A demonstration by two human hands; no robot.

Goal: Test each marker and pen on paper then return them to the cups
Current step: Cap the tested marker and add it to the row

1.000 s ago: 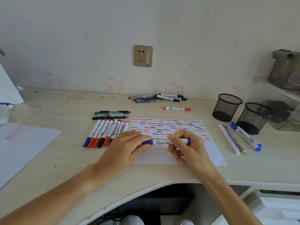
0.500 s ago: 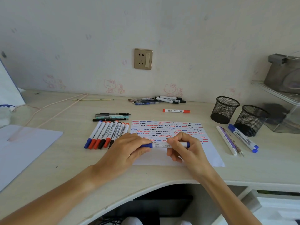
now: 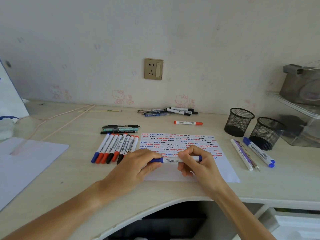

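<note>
A blue-capped white marker (image 3: 173, 160) lies level between both hands, just above the test paper (image 3: 225, 168), which is covered with red, blue and black squiggles. My left hand (image 3: 138, 167) pinches its blue cap end. My right hand (image 3: 199, 161) grips the barrel near the other blue end. Two empty black mesh cups (image 3: 239, 122) (image 3: 265, 133) stand at the right. A row of several red, blue and black markers (image 3: 115, 148) lies left of the paper.
Several pens and two blue markers (image 3: 258, 152) lie by the cups. One red marker (image 3: 188, 122), a pen pile (image 3: 168, 112) and dark pens (image 3: 120, 129) lie further back. White sheet (image 3: 26, 163) at left, clear shelf (image 3: 301, 118) at right.
Both hands keep the same hold on the blue marker; the view has only tilted up slightly. The cap still sits on the marker.
</note>
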